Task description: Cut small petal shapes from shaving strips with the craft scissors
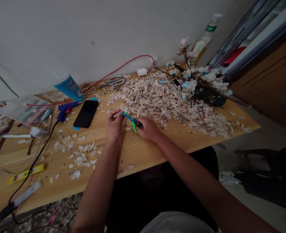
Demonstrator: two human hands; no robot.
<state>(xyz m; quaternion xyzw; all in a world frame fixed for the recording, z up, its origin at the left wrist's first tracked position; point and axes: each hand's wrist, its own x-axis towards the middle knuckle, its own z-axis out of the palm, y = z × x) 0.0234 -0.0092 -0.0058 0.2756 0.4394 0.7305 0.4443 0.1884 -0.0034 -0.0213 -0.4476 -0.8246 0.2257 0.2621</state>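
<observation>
Where the two hands meet mid-frame, the right hand (147,127) grips blue-and-green scissors (133,123), blades slanting toward the upper left; the left hand (115,124), nearest the tips, pinches a small pale piece (118,114) just beside them, its exact shape unclear.

- A small craft workspace, by its wooden table (138,158) strewn with pale petals (154,97)
- Blue glue gun (64,111), metal scissors (117,81)
- Artificial-looking blossom branches (193,76)
</observation>
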